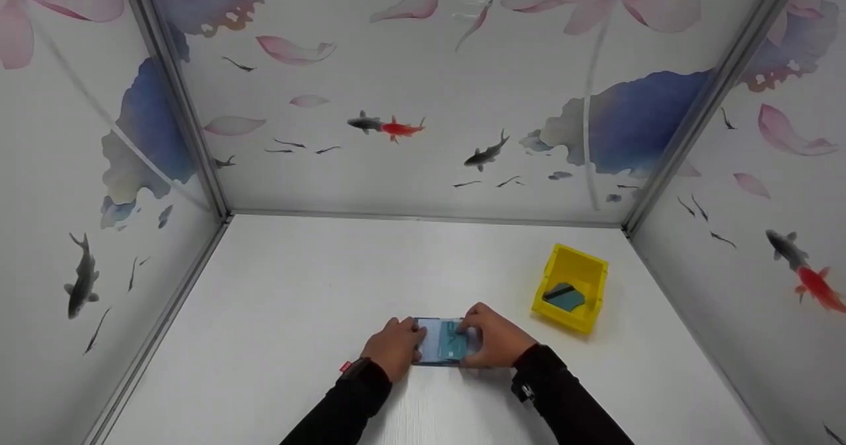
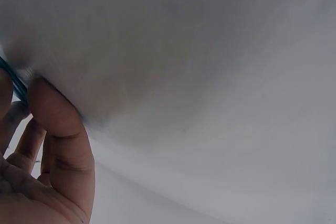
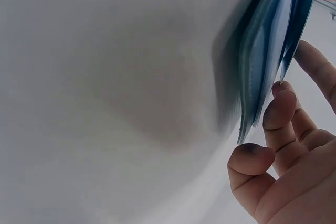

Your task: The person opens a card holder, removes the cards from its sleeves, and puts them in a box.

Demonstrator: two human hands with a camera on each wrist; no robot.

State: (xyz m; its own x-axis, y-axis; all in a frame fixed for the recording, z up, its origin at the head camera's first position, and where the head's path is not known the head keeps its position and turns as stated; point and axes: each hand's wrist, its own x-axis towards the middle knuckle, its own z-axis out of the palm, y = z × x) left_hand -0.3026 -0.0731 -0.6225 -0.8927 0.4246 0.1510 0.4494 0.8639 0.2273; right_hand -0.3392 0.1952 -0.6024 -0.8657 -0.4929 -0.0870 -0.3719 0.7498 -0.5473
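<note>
A small blue booklet [image 1: 429,340] with a teal panel lies on the white table between both hands. My left hand [image 1: 394,347] grips its left edge; in the left wrist view the thumb [image 2: 58,108] and a finger close on a teal edge at the far left. At its right side my right hand [image 1: 492,339] holds the booklet by the teal panel, fingers at the far edge and thumb at the near edge. In the right wrist view the booklet [image 3: 257,61] shows several thin leaves spread apart, with bent fingers [image 3: 281,111] touching them.
A yellow bin [image 1: 581,266] stands to the right, beyond the right hand. Inside it lies a flat, angular grey-teal piece [image 1: 565,297] with a black stripe. White panels printed with fish and petals wall the table [image 1: 297,266] at the back and sides.
</note>
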